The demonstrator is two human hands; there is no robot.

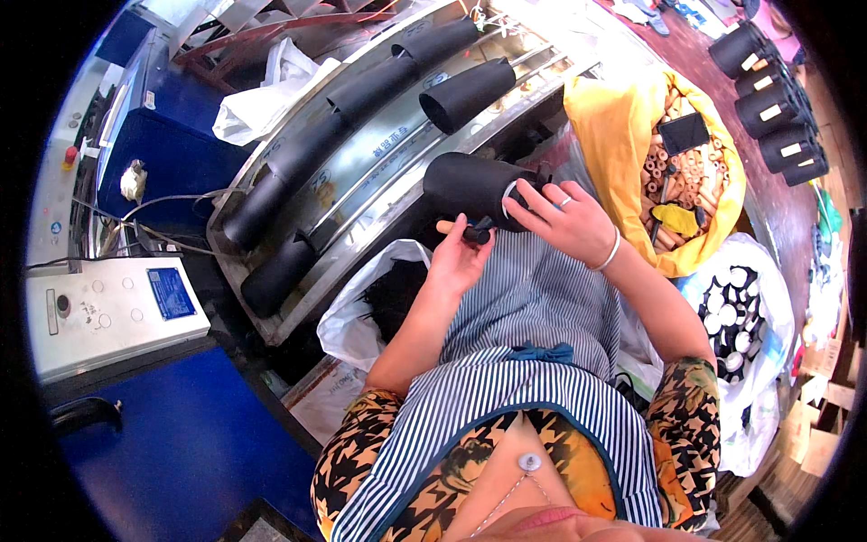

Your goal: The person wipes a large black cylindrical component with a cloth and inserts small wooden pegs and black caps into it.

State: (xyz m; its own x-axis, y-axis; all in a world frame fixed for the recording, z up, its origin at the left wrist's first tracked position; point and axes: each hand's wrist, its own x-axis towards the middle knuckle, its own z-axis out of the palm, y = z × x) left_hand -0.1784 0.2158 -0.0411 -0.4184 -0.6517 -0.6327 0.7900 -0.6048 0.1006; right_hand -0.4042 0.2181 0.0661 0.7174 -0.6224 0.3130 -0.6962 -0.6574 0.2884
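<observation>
In front of my body a black tapered cylinder (pixel 462 183) lies on its side, with a pale rim at its right end. My right hand (pixel 573 221) grips it at that end, fingers bent over the rim. Just below, my left hand (pixel 465 257) pinches a small black fitting (pixel 479 231); a short tan wooden piece (pixel 444 227) sticks out beside it. How the fitting and the wooden piece join is hidden by the fingers. Both hands are close together, above the striped apron (pixel 533 298).
A metal rack (pixel 379 185) ahead carries several black cylinders (pixel 312 140). To the right stand a yellow sack (pixel 601 117) of wooden pieces and a white bag (pixel 768 361) of black-and-white caps. Black cups (pixel 768 113) line the far right table. A control box (pixel 117 307) sits left.
</observation>
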